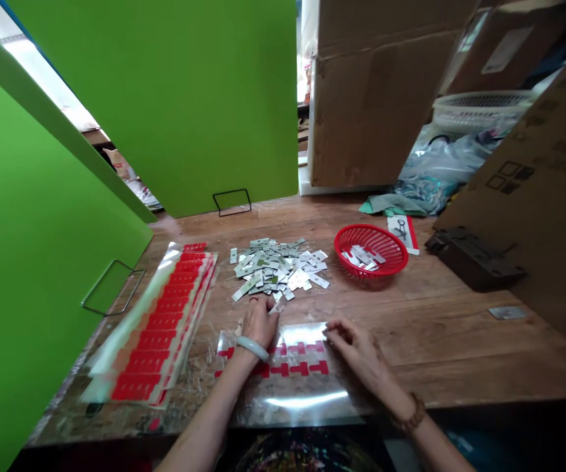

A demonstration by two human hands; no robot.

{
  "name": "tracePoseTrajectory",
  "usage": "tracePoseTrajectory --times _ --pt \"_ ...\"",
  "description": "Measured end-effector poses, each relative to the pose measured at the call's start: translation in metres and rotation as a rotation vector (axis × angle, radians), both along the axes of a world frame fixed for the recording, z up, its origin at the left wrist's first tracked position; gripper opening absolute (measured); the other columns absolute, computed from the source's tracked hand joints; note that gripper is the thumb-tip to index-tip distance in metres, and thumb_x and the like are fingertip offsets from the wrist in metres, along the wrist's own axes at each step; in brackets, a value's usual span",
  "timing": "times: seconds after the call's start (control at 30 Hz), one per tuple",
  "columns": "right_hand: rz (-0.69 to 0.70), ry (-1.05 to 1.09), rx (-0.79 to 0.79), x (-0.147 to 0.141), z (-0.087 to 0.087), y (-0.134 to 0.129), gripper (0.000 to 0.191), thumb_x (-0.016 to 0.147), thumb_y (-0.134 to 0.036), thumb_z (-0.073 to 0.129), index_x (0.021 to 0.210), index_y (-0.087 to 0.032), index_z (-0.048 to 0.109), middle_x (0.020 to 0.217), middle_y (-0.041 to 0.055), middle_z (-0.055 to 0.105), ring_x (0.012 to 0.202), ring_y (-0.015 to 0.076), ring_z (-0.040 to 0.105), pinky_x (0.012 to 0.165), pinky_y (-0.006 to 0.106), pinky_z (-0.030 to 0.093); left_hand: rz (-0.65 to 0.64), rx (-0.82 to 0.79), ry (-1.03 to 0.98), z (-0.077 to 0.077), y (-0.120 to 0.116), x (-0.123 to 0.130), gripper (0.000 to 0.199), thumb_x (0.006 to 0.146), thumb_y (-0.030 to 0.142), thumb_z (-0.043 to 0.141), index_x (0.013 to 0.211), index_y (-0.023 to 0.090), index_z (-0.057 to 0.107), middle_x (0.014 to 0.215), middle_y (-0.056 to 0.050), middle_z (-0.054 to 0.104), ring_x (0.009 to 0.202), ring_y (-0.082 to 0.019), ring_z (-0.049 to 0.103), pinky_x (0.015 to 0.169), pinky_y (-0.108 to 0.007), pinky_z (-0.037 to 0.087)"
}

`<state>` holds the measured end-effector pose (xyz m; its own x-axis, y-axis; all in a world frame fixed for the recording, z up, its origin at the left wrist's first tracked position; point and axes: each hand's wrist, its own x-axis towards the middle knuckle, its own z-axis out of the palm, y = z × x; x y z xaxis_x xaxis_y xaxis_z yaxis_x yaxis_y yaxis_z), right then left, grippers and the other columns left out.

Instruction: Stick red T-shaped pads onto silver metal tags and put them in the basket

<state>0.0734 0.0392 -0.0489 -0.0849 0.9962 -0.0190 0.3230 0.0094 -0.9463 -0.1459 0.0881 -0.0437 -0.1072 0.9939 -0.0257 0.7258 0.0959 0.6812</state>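
My left hand point(259, 322), with a pale bangle at its wrist, is closed at the near edge of a pile of small flat metal plates point(263, 269). One small metal plate point(278, 307) shows at its fingertips. Under that forearm lies a clear plastic sheet point(307, 398) bearing rows of red T-shaped stickers point(299, 369). At the sheet's upper right corner, my right hand point(359, 351) has thumb and forefinger pinched together. What they hold, if anything, is too small to make out.
Left of the pile lies a stack of sheets with red stickers point(152, 328). A red basket point(370, 250) holding similar plates stands behind my right hand. Green panels point(165, 98), a cardboard box point(361, 98) and a dark metal block point(474, 259) bound the wooden table point(425, 341).
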Motion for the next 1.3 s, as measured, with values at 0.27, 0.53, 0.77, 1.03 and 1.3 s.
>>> tracePoseTrajectory --times 0.27,0.53,0.77,1.03,1.3 --pt "0.084 -0.334 0.247 -0.011 -0.006 -0.024 0.018 0.088 -0.016 0.043 0.095 -0.02 0.059 0.084 0.0057 0.056 0.076 0.0185 0.053 0.07 0.032 0.044 0.001 0.021 -0.268 0.007 -0.01 0.014 0.008 0.079 0.019 0.05 0.072 0.021 0.046 0.069 0.001 0.05 0.071 -0.016 0.051 0.073 -0.03 0.039" --pt "0.051 -0.401 0.283 -0.02 -0.007 -0.02 0.018 0.086 -0.012 0.044 0.077 -0.021 0.057 0.078 0.0043 0.053 0.074 0.0183 0.052 0.066 0.028 0.042 -0.002 -0.265 -0.791 -0.006 -0.04 0.034 0.021 0.078 0.035 0.055 0.083 0.018 0.043 0.073 -0.005 0.065 0.063 -0.019 0.067 0.061 -0.034 0.054" --pt "0.053 -0.446 0.222 -0.023 0.0 -0.015 0.017 0.084 -0.009 0.047 0.07 -0.02 0.049 0.074 0.0032 0.051 0.074 0.0189 0.049 0.066 0.03 0.04 0.139 -0.293 -0.977 -0.013 -0.054 0.041 0.033 0.072 0.037 0.067 0.089 0.014 0.051 0.073 -0.004 0.065 0.068 -0.017 0.069 0.068 -0.029 0.055" --pt "0.017 -0.397 0.254 -0.027 -0.01 -0.028 0.018 0.09 -0.016 0.041 0.083 -0.02 0.057 0.084 0.0066 0.052 0.079 0.021 0.049 0.071 0.032 0.042 0.214 -0.269 -1.05 -0.016 -0.061 0.042 0.035 0.07 0.037 0.07 0.089 0.012 0.054 0.073 -0.006 0.068 0.068 -0.018 0.069 0.066 -0.028 0.055" --pt "-0.07 -0.428 0.266 -0.035 -0.017 -0.028 0.016 0.079 -0.008 0.047 0.069 -0.02 0.047 0.072 0.0034 0.051 0.073 0.0199 0.048 0.067 0.032 0.039 0.245 -0.247 -1.067 -0.015 -0.066 0.045 0.035 0.068 0.036 0.072 0.088 0.012 0.055 0.071 -0.005 0.068 0.071 -0.02 0.07 0.066 -0.028 0.055"
